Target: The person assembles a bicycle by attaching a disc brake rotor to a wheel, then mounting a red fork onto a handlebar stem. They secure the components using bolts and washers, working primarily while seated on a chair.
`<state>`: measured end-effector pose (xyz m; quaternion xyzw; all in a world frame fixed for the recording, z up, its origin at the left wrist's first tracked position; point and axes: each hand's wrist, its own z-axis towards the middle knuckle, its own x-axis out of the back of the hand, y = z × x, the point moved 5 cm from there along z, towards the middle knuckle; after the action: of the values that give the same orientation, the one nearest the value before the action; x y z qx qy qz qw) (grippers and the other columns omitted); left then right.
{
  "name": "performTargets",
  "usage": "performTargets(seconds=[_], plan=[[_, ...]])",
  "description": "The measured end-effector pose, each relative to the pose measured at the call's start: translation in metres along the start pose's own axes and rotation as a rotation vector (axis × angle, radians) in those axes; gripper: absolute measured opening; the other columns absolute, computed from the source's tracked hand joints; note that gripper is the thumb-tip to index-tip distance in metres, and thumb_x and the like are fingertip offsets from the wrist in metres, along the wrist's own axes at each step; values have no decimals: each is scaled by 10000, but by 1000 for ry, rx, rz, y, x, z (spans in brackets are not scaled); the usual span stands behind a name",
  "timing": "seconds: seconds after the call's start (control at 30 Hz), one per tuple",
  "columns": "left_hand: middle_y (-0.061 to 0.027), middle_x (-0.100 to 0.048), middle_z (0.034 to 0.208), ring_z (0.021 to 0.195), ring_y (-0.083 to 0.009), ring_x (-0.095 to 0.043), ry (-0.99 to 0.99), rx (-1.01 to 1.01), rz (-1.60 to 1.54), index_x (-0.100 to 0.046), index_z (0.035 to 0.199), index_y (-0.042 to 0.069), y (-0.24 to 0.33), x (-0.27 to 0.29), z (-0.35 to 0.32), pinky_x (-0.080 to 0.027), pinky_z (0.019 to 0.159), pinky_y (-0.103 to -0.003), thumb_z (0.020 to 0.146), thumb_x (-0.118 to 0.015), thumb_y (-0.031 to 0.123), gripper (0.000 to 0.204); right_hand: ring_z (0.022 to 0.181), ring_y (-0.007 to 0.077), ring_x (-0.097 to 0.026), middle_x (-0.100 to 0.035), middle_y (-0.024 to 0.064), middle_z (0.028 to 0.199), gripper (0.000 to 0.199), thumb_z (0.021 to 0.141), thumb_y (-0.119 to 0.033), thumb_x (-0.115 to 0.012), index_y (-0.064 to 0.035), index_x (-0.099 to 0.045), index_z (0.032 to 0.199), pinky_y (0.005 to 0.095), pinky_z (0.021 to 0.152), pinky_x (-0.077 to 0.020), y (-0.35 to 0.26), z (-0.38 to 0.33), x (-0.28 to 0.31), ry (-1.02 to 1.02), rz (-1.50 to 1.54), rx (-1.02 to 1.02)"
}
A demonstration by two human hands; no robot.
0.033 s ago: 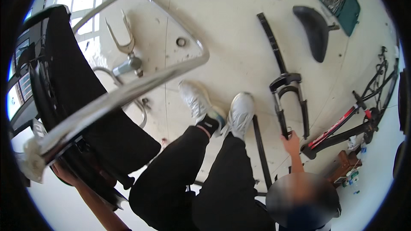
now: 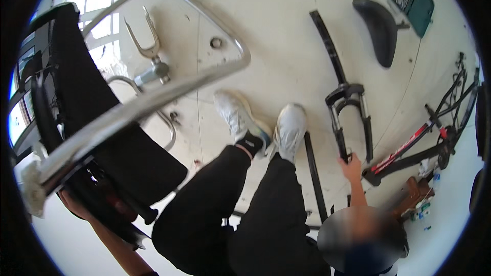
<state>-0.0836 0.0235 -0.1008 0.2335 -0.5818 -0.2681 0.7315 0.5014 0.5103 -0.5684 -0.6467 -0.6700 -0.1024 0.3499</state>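
Observation:
At lower right, my right hand [image 2: 351, 165] closes on the lower end of a black bicycle suspension fork [image 2: 346, 92]. The fork's steerer tube points away from me and its two legs point back. Whether it rests fully on the floor I cannot tell. A blurred oval covers part of that forearm. At far left, my left hand [image 2: 75, 205] curls against a black curved rim [image 2: 97, 207], with most of its fingers hidden behind it. Close over this rim crosses a thick chrome tube [image 2: 153, 106], beside a black padded panel [image 2: 102, 102].
Beyond the tube lie a silver fork [image 2: 152, 51] and a metal ring [image 2: 216, 43]. A black saddle [image 2: 381, 33] and an open green case [image 2: 420, 15] lie at far right. Nearer stands a black-and-red bicycle frame [image 2: 404, 151]. My white shoes [image 2: 290, 128] are in the middle.
The view has shifted slightly, so the floor objects at right sit a little higher and further right. Both hands keep their holds.

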Motion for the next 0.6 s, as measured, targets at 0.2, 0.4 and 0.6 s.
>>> performTargets(seconds=[0.2, 0.4, 0.6], plan=[[-196, -567, 1274, 1173, -313, -564, -30, 85, -115, -512, 1312, -40, 30, -41, -12, -485, 1007, -439, 1001, -404, 278, 458, 541, 222, -517, -518, 83, 609, 377, 791, -271, -790, -15, -563, 950, 377, 541, -426, 12, -1, -19, -20, 11, -81], [-207, -559, 1294, 1187, -333, -560, -40, 157, -169, -469, 1353, -34, 29, -46, -11, -489, 1007, -464, 998, -411, 349, 525, 555, 236, -531, -555, 99, 629, 388, 762, -254, -802, -31, -584, 993, 396, 569, -445, 3, -4, -10, 52, -13, -117], [-212, -540, 1325, 1192, -327, -553, 102, 35, 221, -501, 1315, -42, -12, 31, 2, -468, 1016, -432, 999, -423, 358, 516, 566, 215, -503, -524, 83, 631, 311, 805, -270, -761, -29, -617, 939, 353, 576, -440, -125, 59, 77, 87, 172, 114]])
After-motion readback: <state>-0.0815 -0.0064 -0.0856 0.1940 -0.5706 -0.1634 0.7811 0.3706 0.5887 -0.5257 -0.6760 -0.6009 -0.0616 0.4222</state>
